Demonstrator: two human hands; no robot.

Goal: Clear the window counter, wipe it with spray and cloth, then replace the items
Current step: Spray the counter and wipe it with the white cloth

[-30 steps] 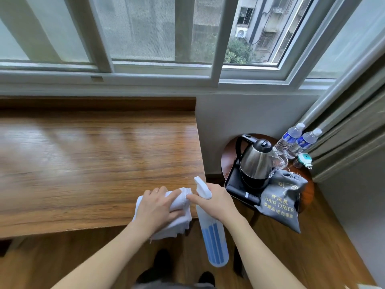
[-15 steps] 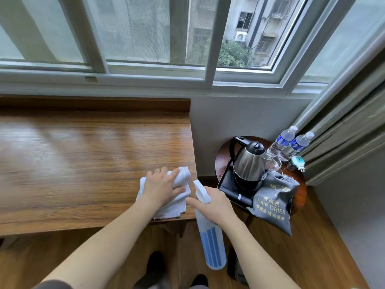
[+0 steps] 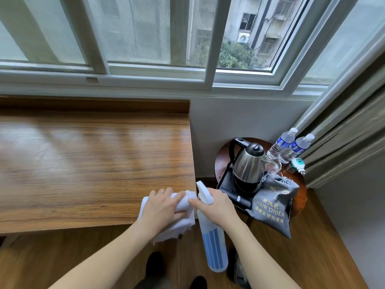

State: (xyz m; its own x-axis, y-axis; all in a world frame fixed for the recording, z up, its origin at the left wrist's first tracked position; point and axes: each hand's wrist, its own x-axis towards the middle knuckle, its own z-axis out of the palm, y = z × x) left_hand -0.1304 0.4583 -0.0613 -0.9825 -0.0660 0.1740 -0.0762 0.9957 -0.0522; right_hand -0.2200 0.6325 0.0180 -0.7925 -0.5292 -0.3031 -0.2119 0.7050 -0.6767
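Wiping step in hand. The left hand (image 3: 161, 207) presses a white cloth (image 3: 177, 224) on the near right corner of the surface (image 3: 93, 163), fingers spread flat and clamped over the folded cloth. The right hand (image 3: 216, 207) holds a spray bottle (image 3: 212, 243) just off the edge, fingers closed round its neck; the bottle hangs down, striped blue. The surface is bare and glossy. Judged next: finish the corner, then return the kettle (image 3: 248, 163), bag (image 3: 273, 207) and bottles (image 3: 289, 146) from the side table (image 3: 221, 159).

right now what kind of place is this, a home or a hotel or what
Probably a hotel room: a grey bag marked HAIR DRIER, a kettle on its tray and two water bottles sit on a small round table.
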